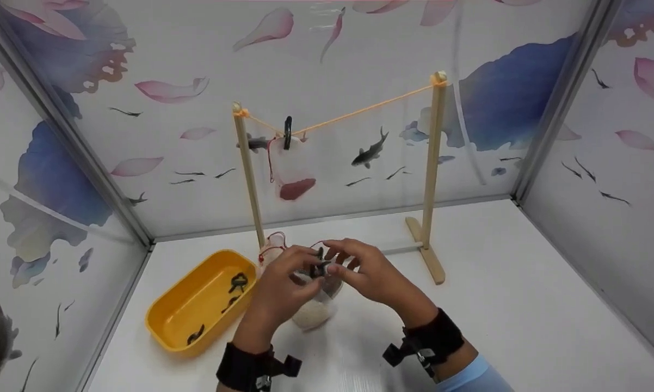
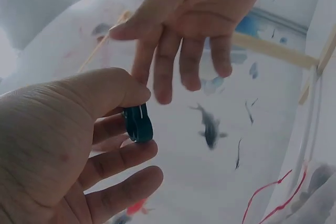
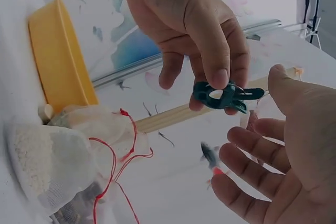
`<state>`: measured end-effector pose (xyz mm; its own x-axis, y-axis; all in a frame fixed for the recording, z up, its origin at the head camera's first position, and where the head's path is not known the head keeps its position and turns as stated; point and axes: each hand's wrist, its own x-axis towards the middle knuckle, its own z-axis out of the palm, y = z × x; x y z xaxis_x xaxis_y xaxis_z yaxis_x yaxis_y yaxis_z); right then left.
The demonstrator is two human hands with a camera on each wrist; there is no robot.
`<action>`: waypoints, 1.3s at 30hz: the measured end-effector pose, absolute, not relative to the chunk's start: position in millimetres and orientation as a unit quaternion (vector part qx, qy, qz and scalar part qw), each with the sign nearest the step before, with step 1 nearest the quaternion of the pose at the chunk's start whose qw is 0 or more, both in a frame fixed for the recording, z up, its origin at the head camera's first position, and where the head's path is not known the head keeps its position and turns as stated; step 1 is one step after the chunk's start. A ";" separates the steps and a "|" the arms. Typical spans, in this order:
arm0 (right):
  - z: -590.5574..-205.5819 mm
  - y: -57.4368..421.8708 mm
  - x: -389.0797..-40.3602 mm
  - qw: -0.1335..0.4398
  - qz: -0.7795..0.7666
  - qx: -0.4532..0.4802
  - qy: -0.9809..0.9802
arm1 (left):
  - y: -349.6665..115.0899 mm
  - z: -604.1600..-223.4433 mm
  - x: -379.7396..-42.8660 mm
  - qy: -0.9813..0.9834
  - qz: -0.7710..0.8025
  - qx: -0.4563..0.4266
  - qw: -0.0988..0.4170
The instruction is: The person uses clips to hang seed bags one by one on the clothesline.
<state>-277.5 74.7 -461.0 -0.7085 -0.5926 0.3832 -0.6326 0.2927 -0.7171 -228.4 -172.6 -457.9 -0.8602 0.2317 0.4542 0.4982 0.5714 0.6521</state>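
Between thumb and fingers, my left hand (image 1: 281,291) pinches a dark green spring clip (image 3: 227,100). My right hand (image 1: 378,275) is close beside the clip, its fingers relaxed and spread; in the right wrist view its thumb is near the clip's tip. Below both hands lie mesh drawstring bags with red cords. One bag (image 3: 47,161) contains pale grains, and a darker-filled bag (image 3: 79,205) lies against it. Behind the hands, another bag (image 1: 291,166) with a dark red lump hangs from an orange cord (image 1: 359,111), held by a dark clip (image 1: 288,133).
A yellow basin (image 1: 169,321) with several dark clips inside stands to the left. The cord runs between a left wooden post (image 1: 249,174) and a right wooden post (image 1: 433,169), whose foot (image 1: 433,265) sticks out toward me. Patterned panels enclose the white table.
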 end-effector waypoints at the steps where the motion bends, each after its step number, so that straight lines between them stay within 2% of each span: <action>1: -459.1 76.3 -277.8 0.015 0.459 0.382 -0.802 | -168.2 -457.9 -227.8 -0.869 -0.413 -0.225 0.156; 8: -456.4 86.4 -283.5 -0.028 0.481 0.370 -0.794 | -160.5 -464.2 -230.7 -0.850 -0.433 -0.259 0.152; 13: -459.8 86.5 -287.2 -0.030 0.500 0.341 -0.795 | -160.9 -466.9 -233.8 -0.853 -0.435 -0.247 0.149; 16: -460.9 84.8 -288.3 -0.011 0.499 0.315 -0.808 | -166.0 -469.2 -237.9 -0.881 -0.404 -0.195 0.152; 19: -462.0 83.7 -289.1 0.012 0.499 0.298 -0.814 | -177.8 -478.4 -244.0 -0.928 -0.330 -0.092 0.144; 22: -463.4 83.7 -289.8 0.030 0.499 0.287 -0.817 | -191.8 -495.1 -250.2 -0.964 -0.241 0.012 0.110; 24: -464.7 83.8 -290.3 0.039 0.498 0.284 -0.818 | -198.6 -506.2 -254.2 -0.976 -0.194 0.050 0.086; 31: -468.0 84.4 -290.1 0.049 0.502 0.277 -0.818 | -196.5 -523.4 -261.6 -0.980 -0.161 0.108 0.035; 39: -467.9 85.1 -287.8 0.039 0.509 0.257 -0.821 | -185.7 -529.7 -263.4 -0.972 -0.194 0.124 0.049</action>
